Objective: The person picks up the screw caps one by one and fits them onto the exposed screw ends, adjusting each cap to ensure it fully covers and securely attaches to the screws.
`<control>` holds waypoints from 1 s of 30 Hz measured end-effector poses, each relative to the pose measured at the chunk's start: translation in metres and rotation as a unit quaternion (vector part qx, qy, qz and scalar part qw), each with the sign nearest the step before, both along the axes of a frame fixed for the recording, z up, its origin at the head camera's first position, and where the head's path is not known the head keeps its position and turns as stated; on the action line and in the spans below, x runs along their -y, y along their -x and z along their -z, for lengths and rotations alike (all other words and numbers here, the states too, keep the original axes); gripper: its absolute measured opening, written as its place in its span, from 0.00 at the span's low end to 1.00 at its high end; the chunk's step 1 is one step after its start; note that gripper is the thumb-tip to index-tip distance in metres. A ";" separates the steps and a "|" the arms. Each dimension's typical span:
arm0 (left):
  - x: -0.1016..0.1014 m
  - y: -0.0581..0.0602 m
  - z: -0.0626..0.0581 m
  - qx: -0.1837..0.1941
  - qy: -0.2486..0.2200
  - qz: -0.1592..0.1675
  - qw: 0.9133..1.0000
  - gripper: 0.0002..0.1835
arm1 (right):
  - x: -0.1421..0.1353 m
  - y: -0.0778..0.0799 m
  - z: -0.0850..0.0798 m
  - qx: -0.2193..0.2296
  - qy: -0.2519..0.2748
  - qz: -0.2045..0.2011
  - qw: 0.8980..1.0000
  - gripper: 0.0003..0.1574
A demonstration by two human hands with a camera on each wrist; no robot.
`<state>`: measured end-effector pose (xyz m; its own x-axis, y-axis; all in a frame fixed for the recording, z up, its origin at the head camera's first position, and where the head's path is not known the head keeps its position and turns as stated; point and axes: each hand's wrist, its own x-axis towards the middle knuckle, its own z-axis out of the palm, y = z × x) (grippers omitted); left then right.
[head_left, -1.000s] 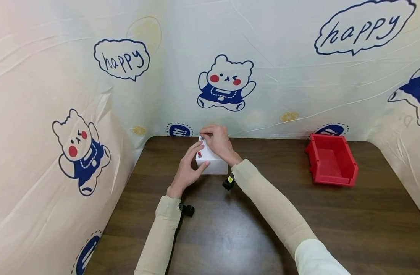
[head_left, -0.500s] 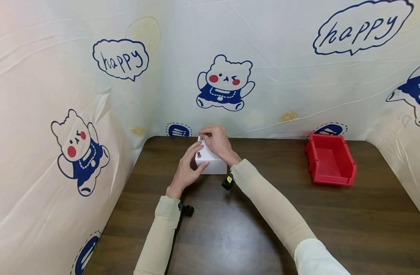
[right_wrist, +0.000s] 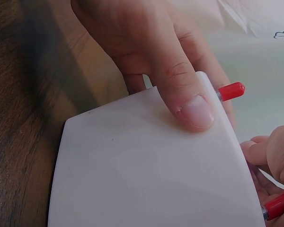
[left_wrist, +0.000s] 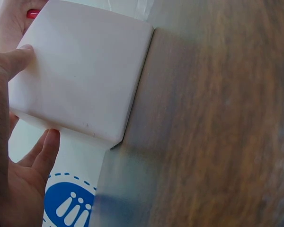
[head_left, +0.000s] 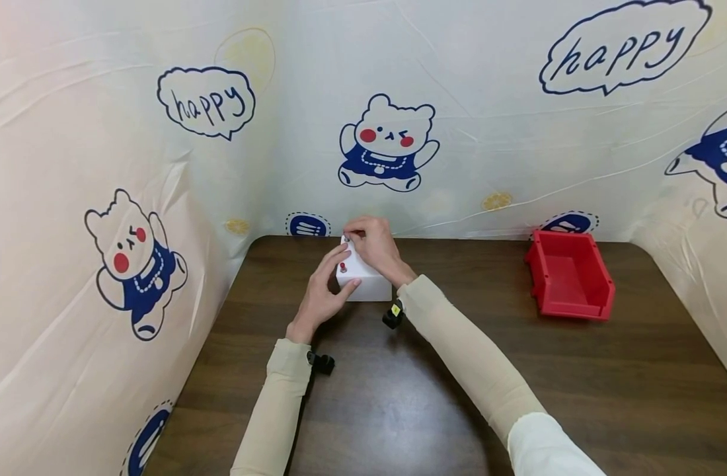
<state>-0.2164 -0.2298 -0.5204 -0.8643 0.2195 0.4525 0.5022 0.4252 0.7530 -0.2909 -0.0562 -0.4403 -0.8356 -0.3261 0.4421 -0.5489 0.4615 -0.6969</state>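
A white box (head_left: 369, 287) with red-capped toggle switches on its top stands near the table's back edge. My left hand (head_left: 322, 301) grips its left side, the thumb (left_wrist: 20, 59) on the near face and the fingers spread along the side. Close to that hand is the near-left toggle switch (head_left: 343, 267). My right hand (head_left: 375, 244) reaches over the top and pinches the far-left toggle switch (head_left: 347, 239), its cap hidden by the thumb and forefinger. In the right wrist view another red toggle switch (right_wrist: 280, 205) shows below the right fingers (right_wrist: 281, 153).
A red open-front bin (head_left: 572, 277) stands at the right on the brown wooden table (head_left: 459, 370). Behind the table hangs a pale printed cloth (head_left: 488, 145), which also runs along the left side. A small black camera is strapped to each wrist.
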 end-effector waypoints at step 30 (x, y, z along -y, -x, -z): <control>0.001 0.001 0.001 0.001 0.005 0.000 1.000 0.34 | 0.000 -0.001 -0.001 0.010 -0.018 -0.002 1.000 0.11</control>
<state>-0.2171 -0.2305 -0.5212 -0.8656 0.2231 0.4483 0.5001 0.4324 0.7503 -0.2898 -0.0559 -0.4392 -0.8424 -0.3447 0.4142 -0.5375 0.4842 -0.6904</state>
